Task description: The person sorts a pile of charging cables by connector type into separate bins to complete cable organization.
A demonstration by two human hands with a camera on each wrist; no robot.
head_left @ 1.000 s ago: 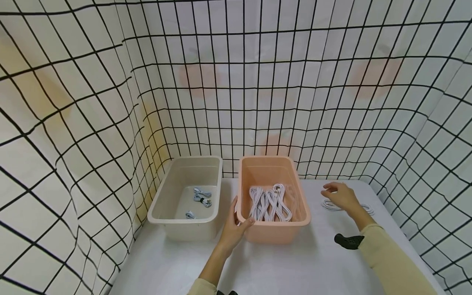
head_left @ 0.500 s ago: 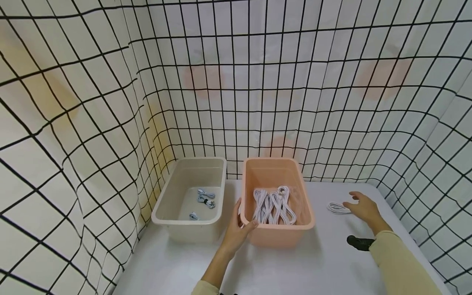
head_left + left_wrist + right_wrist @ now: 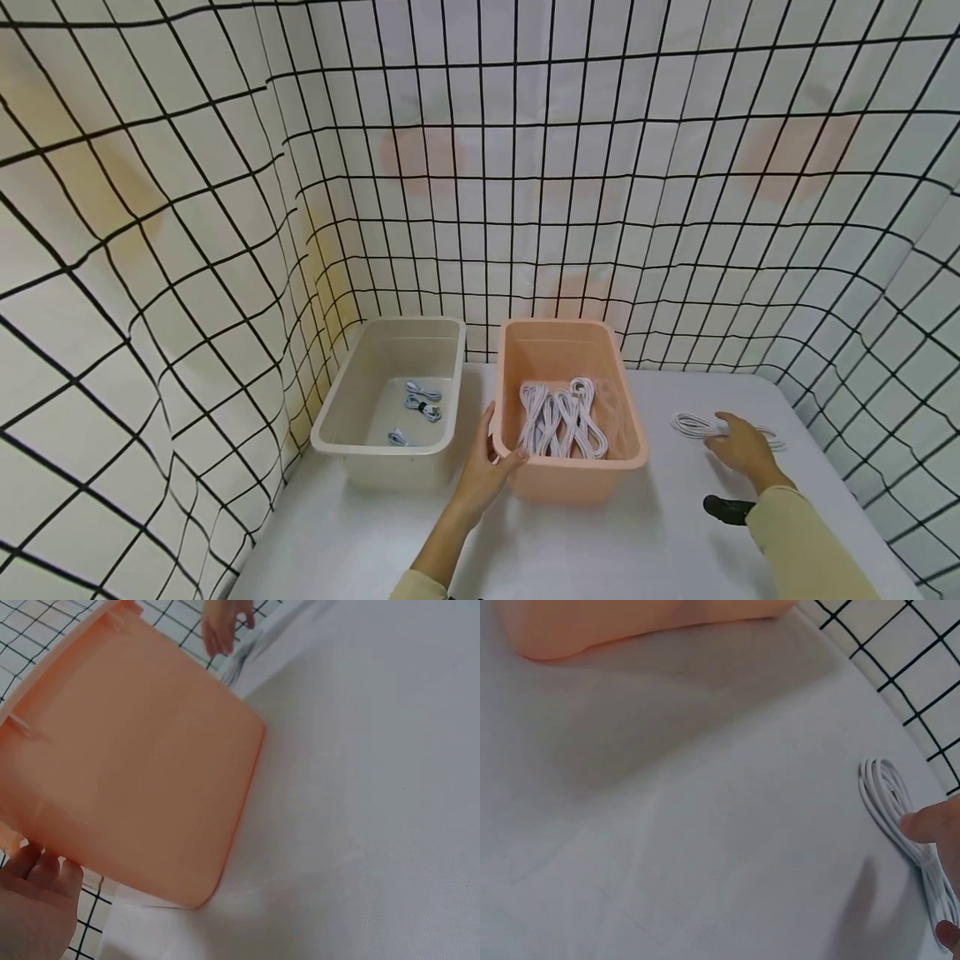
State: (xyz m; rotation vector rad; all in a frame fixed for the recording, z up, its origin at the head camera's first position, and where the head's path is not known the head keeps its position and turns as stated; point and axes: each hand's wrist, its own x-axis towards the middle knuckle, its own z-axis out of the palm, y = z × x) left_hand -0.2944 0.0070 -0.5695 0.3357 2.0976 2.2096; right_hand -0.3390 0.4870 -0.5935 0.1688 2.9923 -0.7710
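My left hand (image 3: pixel 480 475) grips the near left corner of a peach plastic bin (image 3: pixel 573 483), thumb over its rim and fingers along the side. Several bundled white cables (image 3: pixel 558 421) lie inside the bin. At the right of the table, my right hand (image 3: pixel 741 450) is over another coiled white cable (image 3: pixel 693 426), its fingers at the tied middle. In the right wrist view, two separated fingertips (image 3: pixel 913 825) lie over and beside this cable (image 3: pixel 885 791). The hand hides part of the cable in the head view.
A cream bin (image 3: pixel 390 458) stands left of the peach one, with several small cable bundles (image 3: pixel 423 407) in it. Black wire mesh (image 3: pixel 495 208) encloses the white table (image 3: pixel 600 550) at the back and both sides.
My right hand has shifted along the coiled cable and lowered onto its middle. The left hand keeps its hold on the peach bin. The head view has shifted slightly.
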